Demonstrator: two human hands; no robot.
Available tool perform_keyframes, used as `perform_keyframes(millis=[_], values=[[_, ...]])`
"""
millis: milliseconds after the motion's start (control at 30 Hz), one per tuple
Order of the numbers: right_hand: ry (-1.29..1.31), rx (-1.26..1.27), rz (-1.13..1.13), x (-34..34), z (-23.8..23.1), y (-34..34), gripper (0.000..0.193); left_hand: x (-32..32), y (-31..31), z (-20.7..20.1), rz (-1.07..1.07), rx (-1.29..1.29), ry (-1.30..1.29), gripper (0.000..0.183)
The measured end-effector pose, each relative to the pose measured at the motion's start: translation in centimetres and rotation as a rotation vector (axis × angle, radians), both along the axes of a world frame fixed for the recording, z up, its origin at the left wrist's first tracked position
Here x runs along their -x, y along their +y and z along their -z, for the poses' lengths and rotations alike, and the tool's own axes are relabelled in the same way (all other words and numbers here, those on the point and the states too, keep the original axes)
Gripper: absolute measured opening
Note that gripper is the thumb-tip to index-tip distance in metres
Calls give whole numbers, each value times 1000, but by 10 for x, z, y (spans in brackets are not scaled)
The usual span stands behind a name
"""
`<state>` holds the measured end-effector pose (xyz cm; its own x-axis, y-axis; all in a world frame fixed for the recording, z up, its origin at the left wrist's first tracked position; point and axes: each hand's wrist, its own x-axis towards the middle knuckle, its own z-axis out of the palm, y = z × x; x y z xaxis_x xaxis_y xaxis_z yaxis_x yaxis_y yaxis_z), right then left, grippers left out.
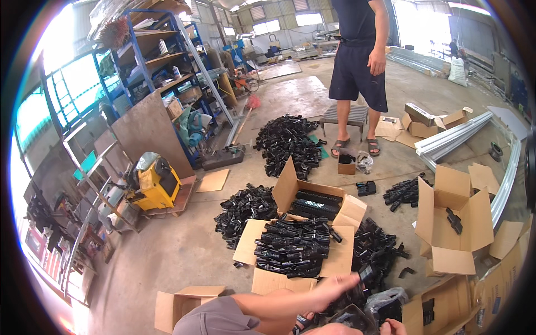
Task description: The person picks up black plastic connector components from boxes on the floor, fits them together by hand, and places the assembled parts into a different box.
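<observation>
My left hand [339, 283] reaches across from the lower middle, smeared by motion. Its fingertips are beside a small black part [365, 272] over a heap of black plastic parts [375, 245]; whether it grips that part is unclear. At the lower edge my right hand [393, 327] shows only in part, with curled fingers against something dark. A clear plastic bag [386, 298] lies just beyond it. In front of me an open cardboard box [287, 180] holds neat rows of black parts [315, 204]. More black parts [293, 245] are piled over its near flaps.
Black heaps [287, 142] lie farther off. Open boxes stand right [455, 251], lower right [446, 298] and lower left [190, 296]. A person [357, 72] stands by a grey stool [341, 114]. A yellow machine [159, 187] and blue shelving [151, 56] are left; pale metal profiles [455, 139] right.
</observation>
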<state>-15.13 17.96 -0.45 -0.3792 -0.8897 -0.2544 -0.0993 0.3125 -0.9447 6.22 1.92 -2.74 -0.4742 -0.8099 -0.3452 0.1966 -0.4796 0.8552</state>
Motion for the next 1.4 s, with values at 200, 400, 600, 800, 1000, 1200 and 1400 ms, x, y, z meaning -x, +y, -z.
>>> perform_keyframes(millis=[200, 400, 600, 800, 1000, 1200, 1400], values=[[5, -71, 12, -18, -5, 0, 24, 58, 77, 64, 195, 278, -128, 38], [-23, 10, 88, -18, -11, -7, 21, 65, 98, 19, -6, 374, -251, 28], [92, 28, 64, 4, 31, -10, 21, 69, 96, 19, 15, 340, -260, 29], [606, 105, -27, 6, 181, 60, 24, 74, 87, 22, 30, 330, -288, 29], [289, -31, 57, -2, 74, 1, 24, 72, 84, 24, 29, 321, -296, 29], [216, -48, 58, -6, 55, -8, 25, 71, 86, 25, 31, 314, -304, 30], [202, -73, 68, -1, 49, -14, 25, 79, 82, 30, 66, 292, -289, 30]])
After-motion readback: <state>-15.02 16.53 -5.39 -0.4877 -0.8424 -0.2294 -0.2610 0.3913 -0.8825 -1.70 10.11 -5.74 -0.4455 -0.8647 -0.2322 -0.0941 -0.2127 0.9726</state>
